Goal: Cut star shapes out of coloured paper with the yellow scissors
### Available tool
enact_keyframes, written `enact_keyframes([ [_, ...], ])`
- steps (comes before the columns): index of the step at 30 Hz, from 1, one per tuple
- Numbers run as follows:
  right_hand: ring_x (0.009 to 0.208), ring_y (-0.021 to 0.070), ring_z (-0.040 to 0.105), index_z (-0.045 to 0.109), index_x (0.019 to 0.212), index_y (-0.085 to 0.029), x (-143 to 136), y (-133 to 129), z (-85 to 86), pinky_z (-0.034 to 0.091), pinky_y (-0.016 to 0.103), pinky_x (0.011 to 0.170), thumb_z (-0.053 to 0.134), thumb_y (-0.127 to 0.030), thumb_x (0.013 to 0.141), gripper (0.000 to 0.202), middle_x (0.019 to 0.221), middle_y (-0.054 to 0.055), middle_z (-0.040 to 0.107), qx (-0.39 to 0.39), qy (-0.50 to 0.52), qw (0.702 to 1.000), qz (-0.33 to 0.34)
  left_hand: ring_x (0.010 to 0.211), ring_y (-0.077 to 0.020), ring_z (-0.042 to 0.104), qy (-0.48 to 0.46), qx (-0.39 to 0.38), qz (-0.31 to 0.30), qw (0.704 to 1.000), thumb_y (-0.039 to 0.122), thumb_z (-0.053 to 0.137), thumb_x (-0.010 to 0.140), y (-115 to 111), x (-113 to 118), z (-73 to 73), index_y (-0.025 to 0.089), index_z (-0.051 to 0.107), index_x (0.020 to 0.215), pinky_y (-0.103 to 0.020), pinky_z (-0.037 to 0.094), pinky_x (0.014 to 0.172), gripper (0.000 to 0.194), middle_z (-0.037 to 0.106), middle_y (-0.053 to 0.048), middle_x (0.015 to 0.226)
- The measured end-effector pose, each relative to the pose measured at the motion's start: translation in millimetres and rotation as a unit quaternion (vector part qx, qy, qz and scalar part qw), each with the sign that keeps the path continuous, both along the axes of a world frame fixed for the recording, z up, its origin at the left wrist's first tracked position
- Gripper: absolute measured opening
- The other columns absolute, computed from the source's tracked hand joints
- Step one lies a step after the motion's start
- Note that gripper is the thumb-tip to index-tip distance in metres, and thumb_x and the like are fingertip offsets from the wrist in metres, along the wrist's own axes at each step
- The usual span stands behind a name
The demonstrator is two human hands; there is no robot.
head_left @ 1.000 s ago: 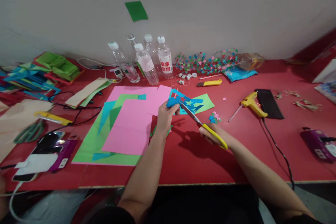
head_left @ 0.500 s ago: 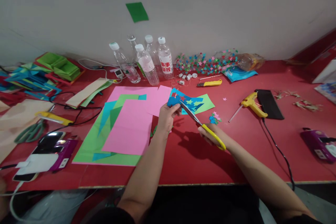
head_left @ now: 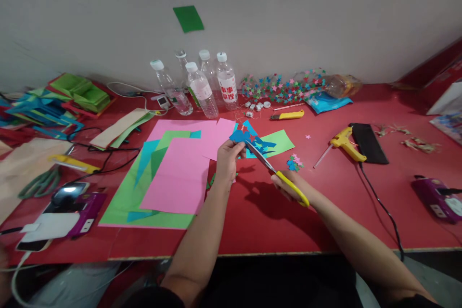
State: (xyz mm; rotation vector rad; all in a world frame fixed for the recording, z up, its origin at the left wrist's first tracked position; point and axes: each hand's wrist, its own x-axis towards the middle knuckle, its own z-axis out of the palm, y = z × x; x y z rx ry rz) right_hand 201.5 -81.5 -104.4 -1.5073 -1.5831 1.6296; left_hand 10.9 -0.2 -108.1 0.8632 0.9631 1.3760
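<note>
My left hand (head_left: 230, 156) pinches a small piece of blue paper (head_left: 236, 135) above the table. In my right hand (head_left: 288, 185) is a pair of yellow-handled scissors (head_left: 290, 186), its blades pointing up and left. The blade tips meet the blue paper beside my left fingers; whether they are cutting into it I cannot tell. Behind and below the blades lie blue scraps and cut stars on a light green sheet (head_left: 283, 142). A small pile of pink, blue and green paper stars (head_left: 295, 162) rests just beyond my right hand.
Pink, green and blue paper sheets (head_left: 176, 173) are stacked on the left. Several plastic bottles (head_left: 202, 89) stand at the back. A yellow utility knife (head_left: 291, 114), star-covered bottles (head_left: 281, 87), a glue gun (head_left: 344, 143) with its cord and a purple power strip (head_left: 438, 197) lie rightward.
The blue paper in my left hand has turned and now shows flatter beside the blades. My left hand has shifted slightly left; the scissors have barely moved.
</note>
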Motion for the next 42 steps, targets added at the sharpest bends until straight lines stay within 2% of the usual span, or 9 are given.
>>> enact_keyframes([
  [9,0.034,0.0076,0.036,0.042,0.063,-0.022,0,2,1.4,0.026,0.021,0.037,0.050,-0.073,0.077,0.053,0.039,-0.008,0.038,-0.006,0.009,1.000,0.003,0.046,-0.0068,0.050,0.032,0.005,-0.017,0.999,0.024,0.072,0.065,0,-3,0.1,0.015,0.061,0.059,-0.021,0.039,0.050,0.015,0.058,0.002,0.052],
  [22,0.033,0.0073,0.035,0.040,0.061,-0.022,-1,2,3.1,0.027,0.022,0.037,0.053,-0.074,0.075,0.055,0.038,-0.008,0.038,0.005,-0.002,1.000,-0.007,0.046,-0.0067,0.050,0.019,0.002,-0.012,1.000,0.023,0.070,0.066,0,-1,-2.2,0.016,0.060,0.061,-0.021,0.039,0.049,0.014,0.058,0.002,0.052],
  [32,0.034,0.0075,0.036,0.041,0.062,-0.022,2,3,-3.1,0.027,0.021,0.038,0.050,-0.070,0.079,0.053,0.038,-0.008,0.038,0.012,0.011,1.000,0.027,0.048,-0.0057,0.047,0.004,0.030,0.010,1.000,0.022,0.070,0.069,2,-4,-4.0,0.016,0.062,0.067,-0.019,0.037,0.051,0.010,0.055,0.005,0.051],
  [36,0.033,0.0075,0.036,0.044,0.064,-0.021,-1,2,-4.4,0.028,0.021,0.037,0.046,-0.070,0.082,0.052,0.037,-0.008,0.038,-0.006,0.024,1.000,0.015,0.050,-0.0055,0.047,-0.016,0.025,0.008,1.000,0.021,0.069,0.069,0,1,-4.2,0.017,0.057,0.065,-0.019,0.038,0.052,0.013,0.053,0.005,0.053],
  [42,0.031,0.0077,0.037,0.047,0.068,-0.020,-1,0,-14.9,0.028,0.020,0.035,0.040,-0.070,0.086,0.053,0.037,-0.007,0.041,0.001,0.059,0.998,0.006,0.050,-0.0050,0.046,-0.033,0.005,0.003,0.999,0.023,0.070,0.069,-3,9,-4.9,0.017,0.056,0.066,-0.018,0.038,0.051,0.015,0.052,0.005,0.054],
])
